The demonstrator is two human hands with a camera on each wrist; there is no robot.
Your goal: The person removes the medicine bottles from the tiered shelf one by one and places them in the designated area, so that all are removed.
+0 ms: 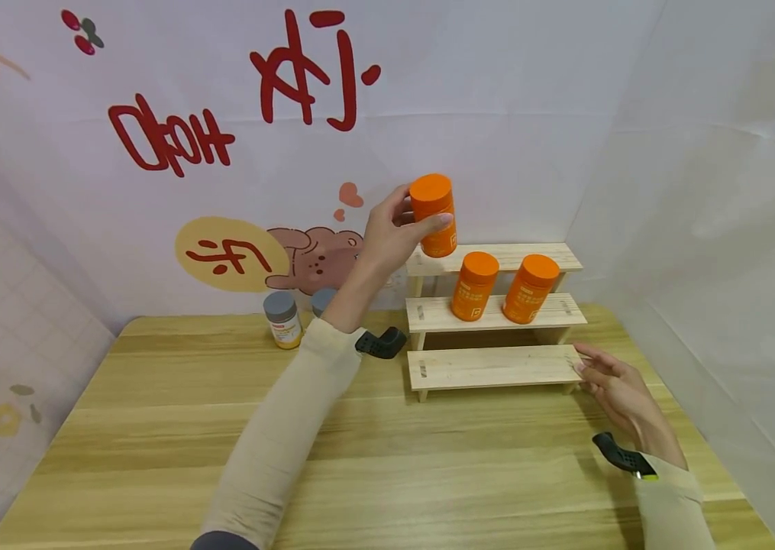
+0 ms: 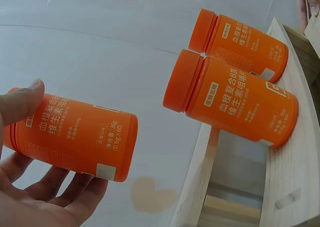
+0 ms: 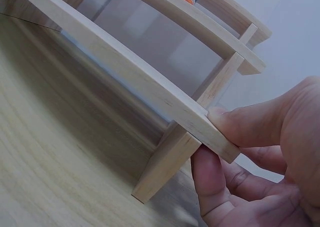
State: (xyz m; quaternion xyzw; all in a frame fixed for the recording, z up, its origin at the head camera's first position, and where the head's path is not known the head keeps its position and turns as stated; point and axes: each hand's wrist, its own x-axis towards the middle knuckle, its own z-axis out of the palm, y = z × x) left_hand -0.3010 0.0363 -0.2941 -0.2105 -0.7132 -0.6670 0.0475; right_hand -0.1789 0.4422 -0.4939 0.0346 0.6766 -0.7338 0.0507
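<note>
My left hand (image 1: pixel 394 233) grips an orange bottle (image 1: pixel 434 218) with thumb and fingers, holding it up by the left end of the top shelf tier. In the left wrist view the held bottle (image 2: pixel 75 134) lies sideways across the picture, its white-lettered label facing the camera. Two matching orange bottles, a nearer left one (image 1: pixel 475 286) and a right one (image 1: pixel 531 289), stand on the middle tier of a three-step wooden rack (image 1: pixel 497 367). At the bottom tier's right end my right hand (image 1: pixel 617 386) pinches the board (image 3: pixel 200 124), thumb on top and fingers beneath.
Behind the left forearm stand a grey-capped bottle (image 1: pixel 282 321) with a white label and a second grey-capped one (image 1: pixel 322 300), partly hidden. A wooden table (image 1: pixel 174 428) carries the rack. White printed cloth walls (image 1: pixel 497 114) rise at the back and sides.
</note>
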